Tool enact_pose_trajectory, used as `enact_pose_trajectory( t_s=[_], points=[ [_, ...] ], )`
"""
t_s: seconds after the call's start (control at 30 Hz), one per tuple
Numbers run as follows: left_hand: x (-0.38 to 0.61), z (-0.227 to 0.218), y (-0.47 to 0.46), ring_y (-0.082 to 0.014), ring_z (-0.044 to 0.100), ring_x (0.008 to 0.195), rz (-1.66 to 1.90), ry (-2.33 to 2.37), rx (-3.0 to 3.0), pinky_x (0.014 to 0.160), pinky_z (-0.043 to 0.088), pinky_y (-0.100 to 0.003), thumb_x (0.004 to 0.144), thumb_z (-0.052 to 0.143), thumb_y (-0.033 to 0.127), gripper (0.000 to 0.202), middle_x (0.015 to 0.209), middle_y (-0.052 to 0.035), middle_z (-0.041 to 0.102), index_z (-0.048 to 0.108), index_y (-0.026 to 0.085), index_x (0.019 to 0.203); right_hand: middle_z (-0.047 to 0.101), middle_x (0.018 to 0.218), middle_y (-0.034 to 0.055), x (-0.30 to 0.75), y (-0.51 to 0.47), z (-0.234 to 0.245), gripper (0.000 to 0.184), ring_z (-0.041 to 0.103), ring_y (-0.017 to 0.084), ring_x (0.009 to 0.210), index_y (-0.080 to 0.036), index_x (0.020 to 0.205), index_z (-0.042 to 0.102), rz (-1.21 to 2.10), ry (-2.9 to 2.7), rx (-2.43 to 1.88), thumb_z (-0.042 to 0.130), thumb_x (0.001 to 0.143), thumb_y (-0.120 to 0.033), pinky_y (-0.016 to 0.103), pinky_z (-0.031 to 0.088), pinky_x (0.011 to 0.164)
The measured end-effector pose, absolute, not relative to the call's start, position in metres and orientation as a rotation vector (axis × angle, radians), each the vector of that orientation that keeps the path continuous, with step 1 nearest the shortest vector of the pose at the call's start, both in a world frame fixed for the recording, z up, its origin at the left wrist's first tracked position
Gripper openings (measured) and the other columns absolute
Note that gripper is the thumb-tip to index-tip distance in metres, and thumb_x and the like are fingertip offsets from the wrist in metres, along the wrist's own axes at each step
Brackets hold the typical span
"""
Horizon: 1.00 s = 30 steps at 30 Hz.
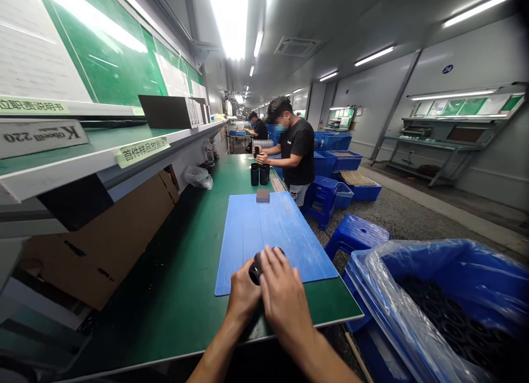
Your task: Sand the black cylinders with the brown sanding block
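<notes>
The left hand (241, 292) holds a black cylinder (254, 270) over the blue mat (285, 223) — the right hand (283, 286) covers it (whether gripping, one cannot tell). A loose left grip could let the cylinder slip.

Lit from above, edges stretched
The nearest lamp (229, 19) burns out white; glare streaks the green board (105, 49); shadow darkens the table (185, 273) at left.

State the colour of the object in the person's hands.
The held object is black, shown best in the head view.
</notes>
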State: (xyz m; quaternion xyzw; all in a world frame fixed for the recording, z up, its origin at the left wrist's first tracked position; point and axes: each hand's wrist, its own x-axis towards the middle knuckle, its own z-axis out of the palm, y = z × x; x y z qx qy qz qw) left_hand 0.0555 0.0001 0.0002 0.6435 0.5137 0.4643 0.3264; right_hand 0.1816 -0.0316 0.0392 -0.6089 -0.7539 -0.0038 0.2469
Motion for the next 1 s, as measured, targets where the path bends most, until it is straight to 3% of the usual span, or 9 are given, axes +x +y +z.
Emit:
enact_pose_trajectory(
  t_s=[0.17,0.3,0.37,0.43,0.53,0.67,0.8,0.9,1.0],
  points=[
    [0.056,-0.001,0.001,-0.0266,0.073,0.101,1.219,1.348,1.678,0.091,0.058,-0.035,0.067,0.077,0.025,0.05,0.109,-0.0076,0.078,0.069,0.017,0.115,0.041,0.158,0.0078,0.19,-0.033,0.036,0.053,0.035,0.03,0.147,-0.026,0.154,0.038,0.003,-1.993,-1.701,0.03,0.102,-0.021,0.058,0.045,0.105],
    [0.056,-0.002,0.003,-0.0249,0.073,0.103,1.213,1.306,1.658,0.094,0.057,-0.034,0.074,0.071,0.024,0.044,0.112,-0.0074,0.077,0.07,0.018,0.117,0.033,0.161,0.0055,0.197,-0.039,0.031,0.058,0.029,0.028,0.15,-0.028,0.158,0.029,-0.023,-2.148,-1.511,0.035,0.101,-0.02,0.054,0.044,0.108],
    [0.056,-0.002,0.003,-0.0257,0.073,0.103,1.213,1.318,1.664,0.095,0.056,-0.035,0.069,0.075,0.024,0.048,0.112,-0.0076,0.077,0.07,0.018,0.117,0.037,0.159,0.006,0.201,-0.04,0.032,0.055,0.033,0.028,0.149,-0.027,0.156,0.034,-0.007,-2.108,-1.573,0.033,0.101,-0.02,0.054,0.045,0.107],
    [0.056,-0.003,0.003,-0.0259,0.073,0.1,1.218,1.333,1.656,0.094,0.057,-0.035,0.067,0.077,0.025,0.05,0.11,-0.0078,0.077,0.07,0.017,0.116,0.039,0.158,0.0063,0.203,-0.04,0.034,0.053,0.034,0.029,0.148,-0.026,0.155,0.037,0.0,-2.089,-1.614,0.032,0.102,-0.02,0.056,0.046,0.106],
    [0.056,-0.003,0.002,-0.024,0.074,0.095,1.212,1.28,1.655,0.088,0.058,-0.033,0.076,0.07,0.027,0.041,0.109,-0.0076,0.078,0.071,0.018,0.116,0.033,0.161,0.0049,0.202,-0.04,0.038,0.056,0.03,0.028,0.15,-0.027,0.157,0.031,-0.005,-2.206,-1.49,0.034,0.101,-0.021,0.056,0.045,0.107],
    [0.057,0.0,0.001,-0.0264,0.074,0.096,1.222,1.339,1.665,0.09,0.058,-0.035,0.065,0.078,0.025,0.05,0.105,-0.0078,0.078,0.071,0.017,0.114,0.038,0.159,0.0069,0.2,-0.037,0.039,0.053,0.035,0.03,0.147,-0.025,0.153,0.039,-0.002,-2.09,-1.638,0.033,0.101,-0.02,0.058,0.046,0.105],
    [0.057,-0.001,0.001,-0.0245,0.074,0.096,1.212,1.285,1.668,0.087,0.059,-0.032,0.071,0.073,0.023,0.044,0.109,-0.007,0.078,0.071,0.018,0.115,0.034,0.161,0.0069,0.2,-0.036,0.036,0.056,0.031,0.029,0.149,-0.026,0.157,0.032,-0.049,-2.174,-1.548,0.034,0.101,-0.02,0.057,0.045,0.106],
    [0.056,-0.004,0.002,-0.026,0.074,0.097,1.215,1.32,1.667,0.091,0.058,-0.035,0.066,0.078,0.024,0.049,0.107,-0.007,0.078,0.071,0.017,0.114,0.042,0.157,0.0091,0.199,-0.033,0.035,0.053,0.037,0.03,0.146,-0.024,0.154,0.039,-0.062,-2.064,-1.662,0.031,0.102,-0.02,0.056,0.048,0.103],
    [0.056,-0.004,0.003,-0.0243,0.074,0.091,1.202,1.299,1.671,0.085,0.059,-0.032,0.072,0.074,0.025,0.042,0.103,-0.0065,0.079,0.072,0.017,0.113,0.037,0.159,0.0083,0.197,-0.032,0.036,0.055,0.034,0.031,0.148,-0.025,0.155,0.036,-0.083,-2.115,-1.596,0.035,0.1,-0.021,0.055,0.047,0.104]
  ],
)
